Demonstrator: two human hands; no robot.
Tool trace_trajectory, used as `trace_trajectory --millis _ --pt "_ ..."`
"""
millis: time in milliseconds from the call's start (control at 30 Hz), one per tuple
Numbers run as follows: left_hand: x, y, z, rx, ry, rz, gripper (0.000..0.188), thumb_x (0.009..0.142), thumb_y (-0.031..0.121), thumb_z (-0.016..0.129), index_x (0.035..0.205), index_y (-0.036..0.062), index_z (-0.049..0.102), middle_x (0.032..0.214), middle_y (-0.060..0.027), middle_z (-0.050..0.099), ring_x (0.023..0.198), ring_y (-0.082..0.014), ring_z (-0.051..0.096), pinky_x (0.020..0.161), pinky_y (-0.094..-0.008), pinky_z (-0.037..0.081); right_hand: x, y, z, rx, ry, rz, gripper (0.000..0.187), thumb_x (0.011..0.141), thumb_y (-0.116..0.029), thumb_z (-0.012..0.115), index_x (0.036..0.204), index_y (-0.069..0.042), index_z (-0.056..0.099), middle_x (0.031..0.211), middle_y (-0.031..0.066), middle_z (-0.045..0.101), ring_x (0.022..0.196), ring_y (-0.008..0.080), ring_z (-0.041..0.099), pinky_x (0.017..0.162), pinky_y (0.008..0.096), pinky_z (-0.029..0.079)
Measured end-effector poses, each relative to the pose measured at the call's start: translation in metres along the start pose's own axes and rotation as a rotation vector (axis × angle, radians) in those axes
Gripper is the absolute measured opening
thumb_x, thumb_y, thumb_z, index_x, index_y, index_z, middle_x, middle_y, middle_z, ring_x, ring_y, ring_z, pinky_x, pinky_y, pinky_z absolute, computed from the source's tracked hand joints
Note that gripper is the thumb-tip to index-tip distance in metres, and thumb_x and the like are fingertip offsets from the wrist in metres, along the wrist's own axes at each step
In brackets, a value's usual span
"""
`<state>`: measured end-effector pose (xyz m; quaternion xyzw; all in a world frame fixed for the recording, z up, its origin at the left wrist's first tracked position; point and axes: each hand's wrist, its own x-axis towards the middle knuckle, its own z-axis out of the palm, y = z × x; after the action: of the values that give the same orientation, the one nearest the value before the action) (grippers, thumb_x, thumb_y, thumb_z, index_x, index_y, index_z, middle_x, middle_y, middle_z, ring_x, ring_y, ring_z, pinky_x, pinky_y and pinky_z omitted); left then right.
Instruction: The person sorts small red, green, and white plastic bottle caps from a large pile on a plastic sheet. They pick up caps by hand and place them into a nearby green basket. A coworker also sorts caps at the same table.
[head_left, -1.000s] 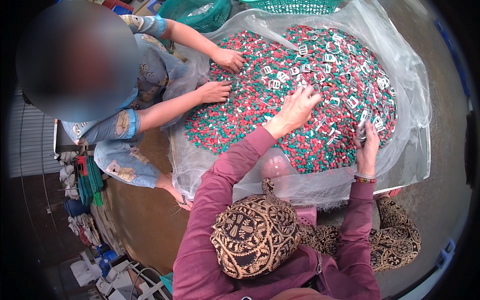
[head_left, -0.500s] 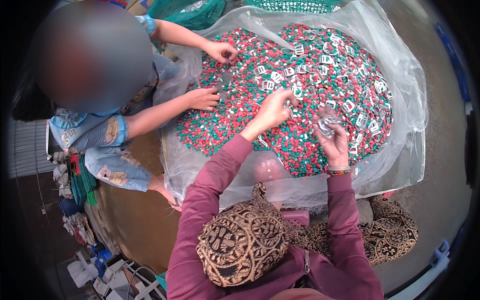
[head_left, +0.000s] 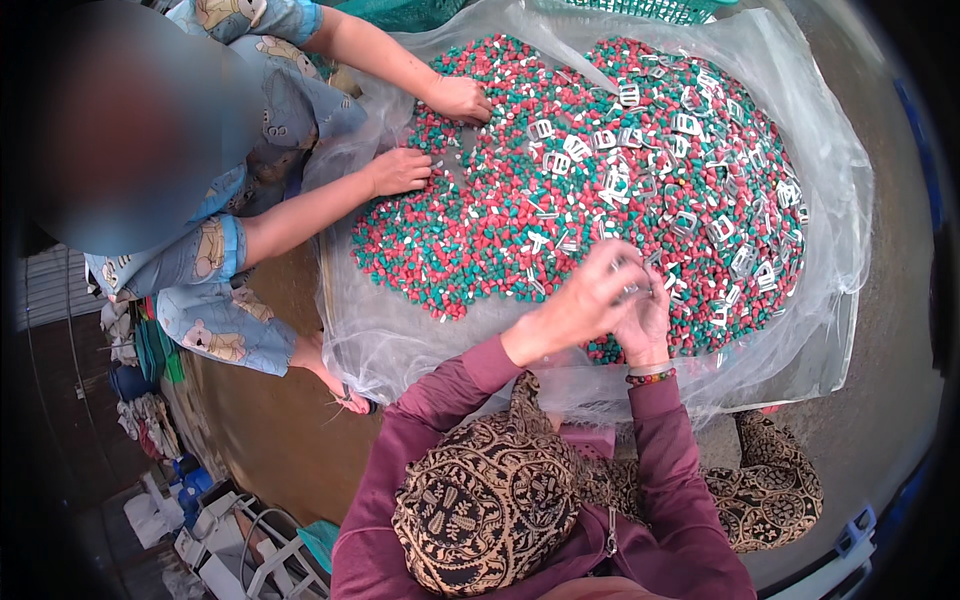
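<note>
A large heap of small red, green and white cone-like pellets (head_left: 470, 230) is spread before me, with silvery metal strap buckles (head_left: 720, 229) scattered through it. My left hand (head_left: 590, 298), slightly blurred, meets my right hand above the heap's near side. Its fingers are bent around a shiny metal buckle (head_left: 630, 289). My right hand (head_left: 645, 322), with a beaded bracelet at the wrist, is curled palm up, holding metal buckles largely hidden behind the left fingers. Across the heap's left side, a co-worker's two hands (head_left: 460, 100) touch the pellets.
Sheer white netting (head_left: 830, 200) lies under and around the heap. Green plastic baskets (head_left: 650, 8) stand beyond it. The co-worker in blue patterned clothes (head_left: 225, 320) sits at the left. A pink stool (head_left: 590, 440) shows near my legs. Assorted equipment (head_left: 230, 540) stands at lower left.
My left hand has come off the pellets and moved right and nearer to meet my right hand. My right hand has drawn slightly nearer. The co-worker's hands have shifted a little.
</note>
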<state>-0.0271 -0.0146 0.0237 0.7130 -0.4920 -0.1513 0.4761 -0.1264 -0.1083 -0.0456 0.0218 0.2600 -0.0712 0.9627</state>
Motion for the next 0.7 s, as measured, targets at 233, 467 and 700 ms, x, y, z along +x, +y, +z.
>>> trace_trajectory --millis 233,467,700 --pt "0.008 0.007 0.019 0.269 -0.05 0.295 0.028 0.077 0.02 0.068 0.101 0.0072 0.06 0.109 -0.0096 0.06 0.111 -0.0253 0.055 0.098 -0.0445 0.041 0.006 -0.008 -0.02 0.136 0.085 -0.125 0.035 0.091 -0.031 0.053 0.116 -0.005 0.055 0.112 0.0125 0.06 0.1 0.0238 0.06 0.066 0.0394 0.054" --pt "0.072 -0.112 -0.004 0.481 0.009 -0.009 0.029 0.081 0.012 0.064 0.108 0.004 0.057 0.098 -0.0124 0.059 0.1 -0.0323 0.053 0.083 -0.0429 0.045 -0.014 -0.034 -0.034 0.325 -0.281 0.088 0.032 0.094 -0.033 0.049 0.118 -0.013 0.058 0.12 0.0184 0.054 0.092 0.0297 0.052 0.056 0.031 0.05" --pt "0.036 -0.11 0.016 0.473 -0.01 -0.143 0.029 0.074 0.01 0.069 0.101 0.0044 0.061 0.093 -0.0094 0.059 0.094 -0.0287 0.053 0.082 -0.0404 0.044 -0.039 -0.042 -0.021 0.209 -0.191 -0.026 0.044 0.094 -0.04 0.045 0.13 -0.016 0.051 0.127 0.0161 0.052 0.118 0.039 0.046 0.104 0.0585 0.033"
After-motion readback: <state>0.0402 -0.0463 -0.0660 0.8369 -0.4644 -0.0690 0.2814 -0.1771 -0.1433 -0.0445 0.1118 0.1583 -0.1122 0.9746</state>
